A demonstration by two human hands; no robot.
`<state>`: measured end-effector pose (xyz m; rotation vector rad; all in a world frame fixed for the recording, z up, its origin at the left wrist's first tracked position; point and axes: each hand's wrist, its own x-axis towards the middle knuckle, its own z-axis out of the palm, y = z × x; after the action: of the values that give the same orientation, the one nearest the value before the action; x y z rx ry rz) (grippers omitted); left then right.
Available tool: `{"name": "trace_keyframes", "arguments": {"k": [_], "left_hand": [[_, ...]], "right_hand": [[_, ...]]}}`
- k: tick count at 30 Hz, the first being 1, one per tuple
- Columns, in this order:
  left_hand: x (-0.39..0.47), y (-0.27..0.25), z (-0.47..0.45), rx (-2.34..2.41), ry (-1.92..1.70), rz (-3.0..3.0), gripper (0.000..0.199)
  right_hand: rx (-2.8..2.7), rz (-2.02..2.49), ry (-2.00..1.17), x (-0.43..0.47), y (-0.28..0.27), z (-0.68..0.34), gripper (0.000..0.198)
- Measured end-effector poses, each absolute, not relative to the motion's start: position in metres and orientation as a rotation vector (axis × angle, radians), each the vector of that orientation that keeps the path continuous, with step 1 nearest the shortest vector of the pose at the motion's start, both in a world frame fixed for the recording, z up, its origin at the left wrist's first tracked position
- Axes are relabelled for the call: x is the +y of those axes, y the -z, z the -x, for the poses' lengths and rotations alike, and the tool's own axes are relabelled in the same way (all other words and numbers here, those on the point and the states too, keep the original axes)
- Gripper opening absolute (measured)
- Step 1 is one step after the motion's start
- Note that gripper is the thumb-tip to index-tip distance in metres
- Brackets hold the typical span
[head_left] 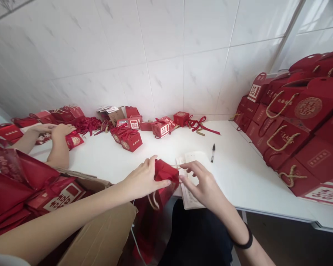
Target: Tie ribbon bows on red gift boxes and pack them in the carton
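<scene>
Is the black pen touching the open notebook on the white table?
Apart. In the head view the black pen lies on the white table just right of the open notebook, with a strip of bare tabletop showing between them.

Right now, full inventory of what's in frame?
Red paper gift bag with gold rope handle: one, red, at the table's near edge, held by both hands.
White open notebook: one, white, under the right hand.
Black pen: one, black, beyond the notebook.
Small red gift boxes: several, red, along the wall.
Red ribbons: loose pile, red, by the wall.
Large red gift bags: a stack, red, far right.
Brown cardboard box: one, brown, lower left, holding red bags.
Co-worker's hands: two, far left.
White table: one.
Left hand: grips the bag.
Right hand: pinches the bag's top edge.
</scene>
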<state>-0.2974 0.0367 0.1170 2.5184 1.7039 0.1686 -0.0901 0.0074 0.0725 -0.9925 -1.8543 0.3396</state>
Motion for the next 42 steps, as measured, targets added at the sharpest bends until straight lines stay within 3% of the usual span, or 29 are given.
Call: {"name": "trace_keyframes", "arguments": {"k": [4, 9, 15, 21, 24, 30, 34, 38, 42], "left_hand": [[0.022, -0.11, 0.296, 1.694, -0.005, -2.466, 0.075], [0.03, -0.109, 0.298, 1.752, -0.129, -2.348, 0.075], [0.034, -0.103, 0.312, 1.481, -0.283, -2.296, 0.077], [0.037, -0.104, 0.308, 1.49, -0.32, -2.443, 0.053], [0.043, -0.105, 0.306, 1.376, -0.424, -2.618, 0.049], [0.051, -0.102, 0.306, 1.123, -0.459, -2.679, 0.02], [0.052, -0.101, 0.306, 1.173, -0.441, -2.652, 0.018], [0.052, -0.101, 0.306, 1.182, -0.425, -2.627, 0.021], [0.053, -0.1, 0.306, 1.192, -0.428, -2.618, 0.022]], "right_hand": [[-1.896, 0.984, -0.468, -0.009, -0.058, 0.11, 0.021], [-1.81, 1.065, -0.358, -0.006, -0.041, 0.118, 0.02], [-1.689, 1.091, -0.278, -0.005, -0.048, 0.124, 0.022], [-1.762, 1.019, -0.397, -0.003, -0.058, 0.128, 0.023], [-1.753, 1.01, -0.341, 0.001, -0.058, 0.132, 0.01], [-1.786, 1.022, -0.168, 0.002, -0.067, 0.134, 0.008], [-1.785, 1.057, -0.434, 0.003, -0.076, 0.127, 0.007], [-1.594, 0.958, -0.947, 0.009, -0.079, 0.119, 0.022], [-1.339, 0.853, -1.194, 0.017, -0.076, 0.119, 0.029]]}}
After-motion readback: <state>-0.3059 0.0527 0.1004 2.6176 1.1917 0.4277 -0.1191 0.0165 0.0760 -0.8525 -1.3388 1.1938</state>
